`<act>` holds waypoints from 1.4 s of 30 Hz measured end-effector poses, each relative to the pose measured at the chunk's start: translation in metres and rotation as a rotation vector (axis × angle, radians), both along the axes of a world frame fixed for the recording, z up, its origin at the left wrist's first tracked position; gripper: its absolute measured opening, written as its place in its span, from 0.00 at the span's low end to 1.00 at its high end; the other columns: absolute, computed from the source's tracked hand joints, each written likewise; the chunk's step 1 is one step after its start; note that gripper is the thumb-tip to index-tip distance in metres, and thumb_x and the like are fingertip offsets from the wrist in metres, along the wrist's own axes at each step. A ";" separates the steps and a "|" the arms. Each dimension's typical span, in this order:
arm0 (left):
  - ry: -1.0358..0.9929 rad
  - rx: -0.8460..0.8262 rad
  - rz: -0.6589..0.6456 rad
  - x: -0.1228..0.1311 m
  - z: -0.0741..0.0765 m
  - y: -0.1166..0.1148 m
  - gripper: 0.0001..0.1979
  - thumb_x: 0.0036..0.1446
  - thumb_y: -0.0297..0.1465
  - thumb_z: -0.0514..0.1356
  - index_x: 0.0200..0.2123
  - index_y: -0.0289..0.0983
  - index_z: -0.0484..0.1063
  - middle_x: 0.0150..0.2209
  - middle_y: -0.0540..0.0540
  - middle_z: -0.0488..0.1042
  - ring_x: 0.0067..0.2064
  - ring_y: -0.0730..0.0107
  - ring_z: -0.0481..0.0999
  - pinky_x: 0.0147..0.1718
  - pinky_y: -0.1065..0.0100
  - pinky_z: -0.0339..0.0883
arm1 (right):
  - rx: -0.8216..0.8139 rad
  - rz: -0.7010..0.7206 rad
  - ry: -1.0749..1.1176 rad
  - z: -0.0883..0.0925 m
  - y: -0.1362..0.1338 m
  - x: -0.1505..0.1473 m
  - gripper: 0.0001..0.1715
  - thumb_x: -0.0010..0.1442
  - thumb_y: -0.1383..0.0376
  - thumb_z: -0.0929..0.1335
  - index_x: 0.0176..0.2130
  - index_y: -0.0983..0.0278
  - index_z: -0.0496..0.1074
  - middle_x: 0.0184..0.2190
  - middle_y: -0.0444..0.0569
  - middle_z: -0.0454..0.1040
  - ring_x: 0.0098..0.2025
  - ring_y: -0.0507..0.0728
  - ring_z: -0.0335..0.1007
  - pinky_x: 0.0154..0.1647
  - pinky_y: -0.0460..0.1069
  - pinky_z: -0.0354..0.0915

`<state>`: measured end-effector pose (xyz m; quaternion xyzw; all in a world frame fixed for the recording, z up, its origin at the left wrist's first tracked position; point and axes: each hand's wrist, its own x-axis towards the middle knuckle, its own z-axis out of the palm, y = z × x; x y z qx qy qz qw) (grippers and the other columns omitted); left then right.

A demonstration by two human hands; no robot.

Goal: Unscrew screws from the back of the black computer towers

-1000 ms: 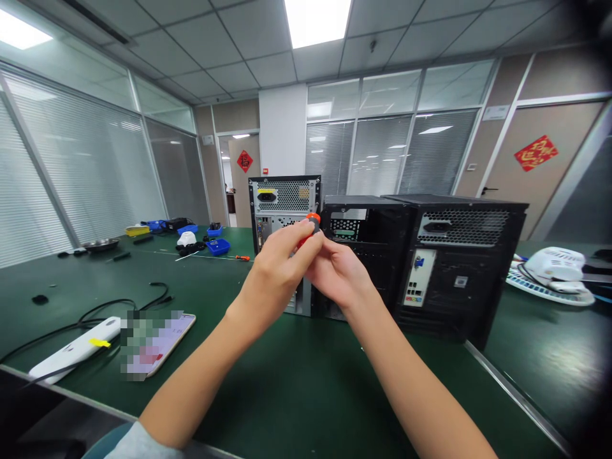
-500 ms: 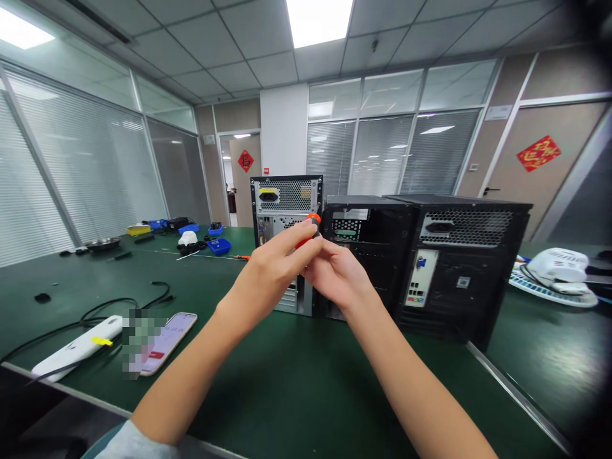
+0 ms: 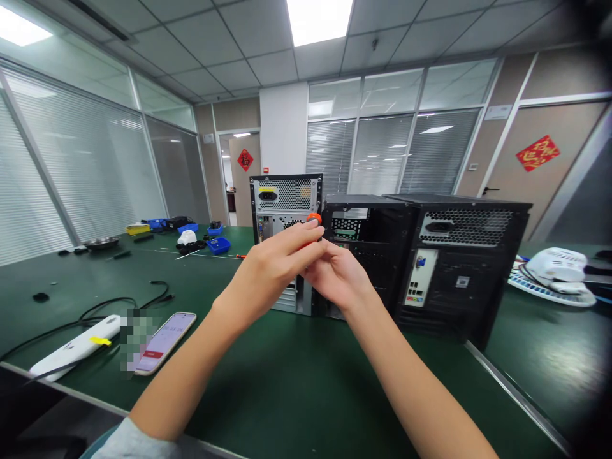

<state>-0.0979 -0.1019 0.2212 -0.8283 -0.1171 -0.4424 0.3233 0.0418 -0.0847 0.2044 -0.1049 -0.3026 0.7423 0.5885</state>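
Observation:
My left hand (image 3: pixel 270 268) closes its fingers around an orange-and-black screwdriver handle (image 3: pixel 314 218), in front of the right side of a silver-backed computer tower (image 3: pixel 287 193). Below and to the right, my right hand (image 3: pixel 338 275) is closed at the same screwdriver and touches the left fingers. Only the rounded orange end of the handle shows above the fingers. The screwdriver's tip, and whatever it touches, are hidden. Just behind my right hand stands a black computer case (image 3: pixel 370 220) with an opening at its upper back.
Another black tower (image 3: pixel 478 274) stands at the right. On the green table (image 3: pixel 306 382) lie a phone (image 3: pixel 167 341), a white power strip (image 3: pixel 79 347) and a black cable (image 3: pixel 109 301). Blue trays (image 3: pixel 218 245) are farther back, and a white device (image 3: pixel 554 264) sits far right.
My left fingers have shifted slightly over the screwdriver handle, covering more of it. My right hand stays nearly in place, and the computer towers have not moved.

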 end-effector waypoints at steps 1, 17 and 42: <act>0.001 0.013 0.003 0.000 0.001 0.000 0.13 0.59 0.20 0.50 0.45 0.35 0.67 0.48 0.42 0.73 0.54 0.68 0.69 0.51 0.63 0.68 | -0.006 0.003 0.006 0.000 0.000 0.000 0.14 0.60 0.72 0.59 0.34 0.63 0.72 0.24 0.41 0.73 0.25 0.48 0.66 0.31 0.44 0.65; 0.061 -0.040 0.006 -0.005 0.008 -0.007 0.11 0.59 0.22 0.50 0.42 0.34 0.69 0.47 0.43 0.74 0.53 0.70 0.69 0.51 0.66 0.68 | 0.041 0.041 -0.049 -0.002 0.001 0.007 0.12 0.58 0.68 0.58 0.30 0.64 0.68 0.21 0.42 0.71 0.24 0.50 0.66 0.27 0.47 0.62; 0.117 -0.105 -0.002 -0.011 0.006 -0.007 0.11 0.60 0.22 0.50 0.43 0.34 0.69 0.49 0.44 0.73 0.56 0.71 0.67 0.54 0.65 0.66 | 0.032 -0.012 -0.201 0.014 0.010 0.003 0.13 0.47 0.60 0.73 0.25 0.65 0.68 0.16 0.35 0.67 0.17 0.44 0.60 0.22 0.44 0.57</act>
